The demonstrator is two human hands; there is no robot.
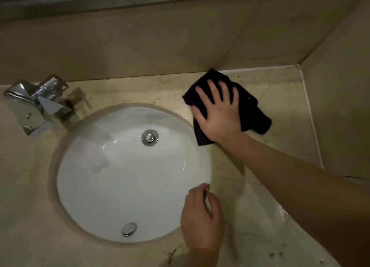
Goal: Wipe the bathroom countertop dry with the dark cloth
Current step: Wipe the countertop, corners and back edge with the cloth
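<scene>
A dark cloth [252,110] lies flat on the beige marble countertop [280,98], just right of the sink and near the back wall. My right hand [217,112] presses down on it with fingers spread and straight, pointing toward the wall. My left hand [201,216] hovers at the sink's right front rim, fingers loosely curled and holding nothing. Water glistens on the countertop at the lower right.
A round white sink [112,172] fills the middle, with a metal drain [149,137] and an overflow cap [129,229]. A chrome faucet [40,104] stands at the left. Walls close the counter at the back and right [340,106].
</scene>
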